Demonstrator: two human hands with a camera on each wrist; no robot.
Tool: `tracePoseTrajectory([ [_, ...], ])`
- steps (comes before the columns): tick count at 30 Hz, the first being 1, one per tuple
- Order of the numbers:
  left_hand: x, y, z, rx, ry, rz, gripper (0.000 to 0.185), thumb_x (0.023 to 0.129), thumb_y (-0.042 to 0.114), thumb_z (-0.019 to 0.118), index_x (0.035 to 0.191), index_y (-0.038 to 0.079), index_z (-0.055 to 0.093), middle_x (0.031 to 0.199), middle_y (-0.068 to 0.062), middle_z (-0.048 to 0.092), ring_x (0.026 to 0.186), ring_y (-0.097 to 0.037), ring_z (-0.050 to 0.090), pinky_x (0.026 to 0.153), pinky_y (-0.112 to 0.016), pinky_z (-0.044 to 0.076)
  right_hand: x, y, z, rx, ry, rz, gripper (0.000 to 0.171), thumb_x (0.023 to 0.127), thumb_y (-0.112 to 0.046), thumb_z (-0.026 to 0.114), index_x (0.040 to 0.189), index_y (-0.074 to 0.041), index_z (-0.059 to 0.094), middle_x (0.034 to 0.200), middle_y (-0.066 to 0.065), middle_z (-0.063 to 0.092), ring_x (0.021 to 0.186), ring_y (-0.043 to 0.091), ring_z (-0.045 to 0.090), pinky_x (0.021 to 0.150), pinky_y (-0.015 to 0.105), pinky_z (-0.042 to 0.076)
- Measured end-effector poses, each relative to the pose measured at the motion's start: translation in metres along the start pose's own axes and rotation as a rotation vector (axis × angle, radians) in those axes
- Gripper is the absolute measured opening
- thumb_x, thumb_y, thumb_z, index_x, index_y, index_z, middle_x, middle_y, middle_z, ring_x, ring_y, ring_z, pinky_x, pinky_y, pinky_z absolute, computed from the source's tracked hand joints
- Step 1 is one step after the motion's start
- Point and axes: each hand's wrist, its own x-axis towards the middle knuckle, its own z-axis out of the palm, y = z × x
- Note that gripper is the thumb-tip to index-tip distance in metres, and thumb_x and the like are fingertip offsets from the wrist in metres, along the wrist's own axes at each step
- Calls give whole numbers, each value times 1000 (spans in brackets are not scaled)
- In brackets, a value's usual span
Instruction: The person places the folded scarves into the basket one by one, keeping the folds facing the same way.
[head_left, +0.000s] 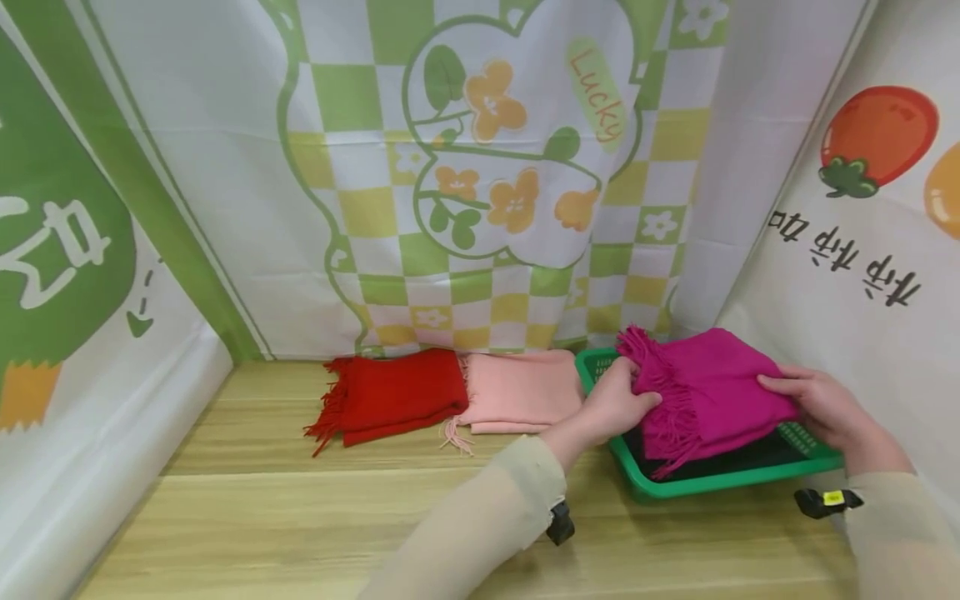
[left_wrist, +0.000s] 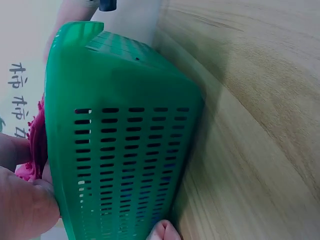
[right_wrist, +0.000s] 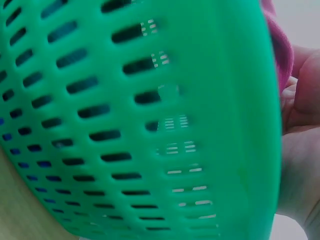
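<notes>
Magenta scarf (head_left: 705, 387), folded and fringed, sits on top of a green slotted basket (head_left: 720, 486) at the right of a wooden table (head_left: 300, 517). Both hands grip it: the left hand (head_left: 618, 404) has its fingers curled into the fringed left edge, and the right hand (head_left: 813, 404) holds the right edge, fingers laid over the fold. The scarf looks partly raised above something dark lying lower in the basket. Left of the basket, a pink scarf (head_left: 517, 390) and a red scarf (head_left: 393, 396) lie folded side by side against the printed backdrop (head_left: 487, 167). Judging by that row, two scarves are already laid out; the magenta one is not yet clear of the basket.
</notes>
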Motion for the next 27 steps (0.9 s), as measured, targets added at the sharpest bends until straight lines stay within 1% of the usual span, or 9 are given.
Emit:
tracePoseTrajectory([
  [9, 8, 1, 14, 16, -2, 19, 30, 106, 13, 77, 128, 7, 57, 105, 0, 64, 92, -8, 58, 83, -24, 51, 0, 4, -11, 24, 18, 14, 43, 118, -9, 53, 113, -33, 88, 108, -6, 81, 86, 11, 79, 78, 28, 65],
  [14, 10, 4, 16, 62, 1, 25, 31, 106, 12, 76, 130, 7, 57, 108, -3, 66, 91, -10, 59, 82, -24, 51, 1, 5, -14, 30, 22, 12, 42, 118, -10, 52, 114, -32, 87, 107, -5, 82, 86, 12, 79, 79, 28, 65],
  [17, 12, 5, 17, 88, 9, 32, 32, 106, 13, 76, 131, 7, 57, 111, -4, 68, 93, -10, 60, 84, -24, 52, 3, 3, -12, 21, 43, 12, 41, 118, -11, 52, 113, -32, 87, 106, -5, 82, 86, 12, 79, 78, 28, 65],
  [22, 18, -1, 21, 148, 5, 68, 32, 106, 15, 76, 130, 7, 56, 113, -8, 71, 96, -14, 66, 87, -25, 55, 6, 0, -8, 21, 107, 34, 37, 117, -13, 57, 108, -35, 86, 104, -9, 80, 83, 11, 78, 77, 27, 64],
  [23, 19, -3, 22, 170, 4, 79, 32, 107, 15, 75, 131, 6, 55, 114, -9, 72, 96, -15, 67, 88, -26, 56, 7, 0, -7, 14, 120, 42, 36, 117, -14, 58, 107, -35, 85, 103, -10, 79, 83, 10, 77, 77, 27, 64],
  [24, 24, -11, 27, 208, 14, 106, 33, 107, 17, 74, 132, 7, 55, 115, -9, 73, 96, -15, 68, 87, -26, 56, 8, 0, -6, 4, 137, 51, 35, 116, -14, 59, 106, -36, 85, 103, -11, 79, 82, 9, 77, 76, 26, 64],
  [25, 25, -11, 28, 234, 13, 107, 34, 108, 17, 73, 134, 6, 54, 117, -10, 74, 96, -15, 69, 87, -27, 57, 8, 0, -6, -21, 149, 58, 35, 116, -15, 60, 105, -37, 85, 102, -13, 78, 82, 8, 77, 76, 26, 63],
  [26, 26, -12, 29, 252, 8, 104, 35, 108, 17, 72, 136, 5, 54, 117, -10, 74, 95, -16, 70, 85, -28, 57, 8, 0, -5, -59, 164, 65, 31, 116, -16, 61, 110, -35, 85, 102, -15, 77, 82, 7, 76, 76, 25, 63],
  [27, 27, -11, 29, 276, -2, 91, 39, 109, 18, 71, 140, 4, 53, 116, -10, 74, 93, -16, 70, 84, -29, 58, 8, 1, -5, -122, 175, 68, 26, 116, -18, 62, 119, -27, 86, 102, -18, 75, 84, 3, 73, 77, 24, 62],
])
